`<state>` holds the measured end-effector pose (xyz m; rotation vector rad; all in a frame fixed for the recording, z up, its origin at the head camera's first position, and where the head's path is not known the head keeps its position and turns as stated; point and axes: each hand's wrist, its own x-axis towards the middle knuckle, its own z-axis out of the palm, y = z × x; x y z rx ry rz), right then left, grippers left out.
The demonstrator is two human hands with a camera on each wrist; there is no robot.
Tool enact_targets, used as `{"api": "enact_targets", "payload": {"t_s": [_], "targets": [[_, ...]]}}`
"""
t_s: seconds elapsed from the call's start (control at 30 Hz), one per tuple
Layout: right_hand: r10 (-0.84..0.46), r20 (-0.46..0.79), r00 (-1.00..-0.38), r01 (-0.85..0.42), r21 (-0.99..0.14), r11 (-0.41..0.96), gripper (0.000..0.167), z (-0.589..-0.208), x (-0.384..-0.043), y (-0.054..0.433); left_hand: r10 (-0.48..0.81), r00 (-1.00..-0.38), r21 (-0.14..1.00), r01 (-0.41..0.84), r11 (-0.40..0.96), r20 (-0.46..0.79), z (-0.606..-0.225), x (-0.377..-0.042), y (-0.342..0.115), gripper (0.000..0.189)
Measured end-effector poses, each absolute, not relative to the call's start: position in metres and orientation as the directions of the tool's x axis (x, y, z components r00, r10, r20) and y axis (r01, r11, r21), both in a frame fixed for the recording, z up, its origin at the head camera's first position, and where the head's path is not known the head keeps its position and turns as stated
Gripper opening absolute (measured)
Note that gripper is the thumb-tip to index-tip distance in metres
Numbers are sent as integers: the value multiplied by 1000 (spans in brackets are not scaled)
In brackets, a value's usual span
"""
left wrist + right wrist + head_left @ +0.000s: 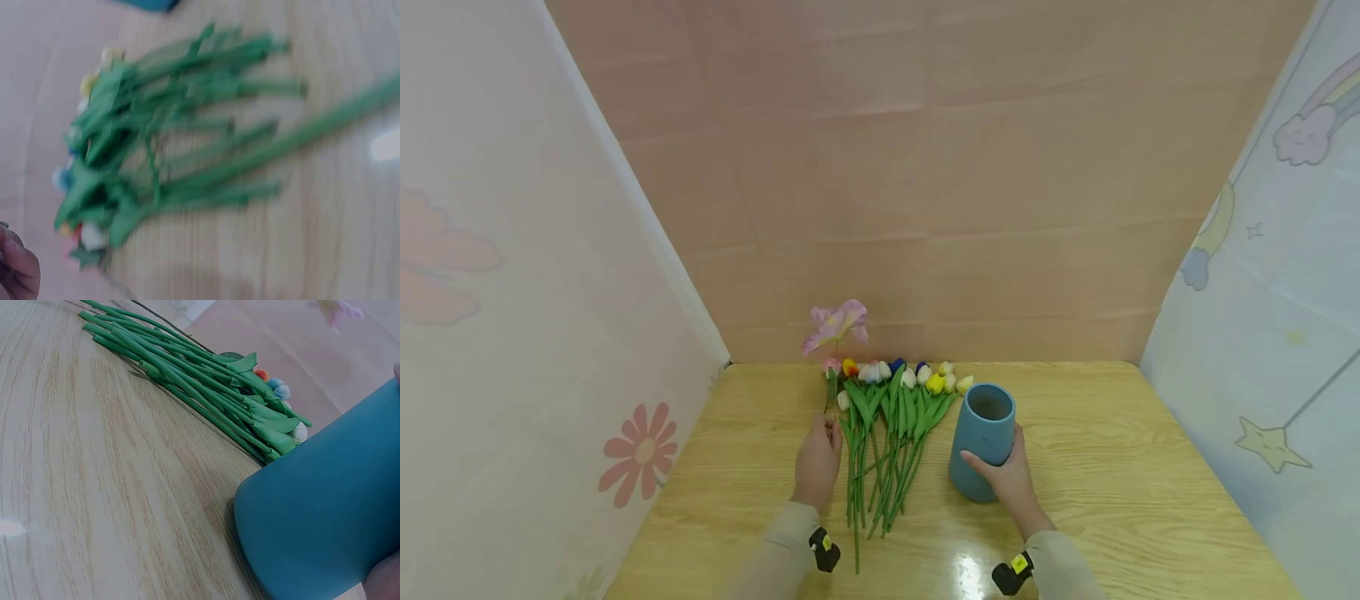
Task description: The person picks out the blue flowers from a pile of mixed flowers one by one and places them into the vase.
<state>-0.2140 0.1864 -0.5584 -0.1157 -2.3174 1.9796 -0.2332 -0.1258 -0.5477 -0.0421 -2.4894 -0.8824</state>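
Note:
My right hand [1011,479] grips a blue vase [981,442] from its right side, with the thumb across the front. The vase stands upright, its mouth facing up; in the right wrist view the blue wall [325,506] fills the lower right. My left hand [818,462] is left of the tulips, fingers curled and seeming to pinch the thin stem of a pink-purple flower [838,323] that stands above them. The grip itself is partly hidden. Several artificial tulips [891,425] lie side by side, heads to the back, green stems [187,381] toward me.
The wooden table [1090,483] reaches back to a brownish-pink backdrop [925,167]. Patterned white panels stand at the left and right [1270,350]. A long green stem [857,542] extends nearer the front than the others.

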Motion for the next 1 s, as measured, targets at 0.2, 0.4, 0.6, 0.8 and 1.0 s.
{"api": "enact_targets", "payload": {"t_s": [0.2,0.4,0.6,0.8,1.0], "targets": [[122,18,-992,1,-988,157,98,-558,-214,186,-161,-935,484,14,875,317,-557,-242,-168,12],[124,22,-992,-1,-986,168,99,-559,-215,186,-119,-987,388,-69,919,107,-566,-240,-191,24],[122,14,-992,7,-985,175,100,-559,-215,186,-100,-995,320,-97,942,-7,-573,-240,-199,38],[125,30,-992,-9,-985,170,98,-559,-214,186,-92,-995,214,-99,972,-46,-579,-241,-198,24],[120,25,-992,-5,-986,167,99,-559,-215,186,-114,-992,206,-124,971,-61,-573,-238,-192,22]]}}
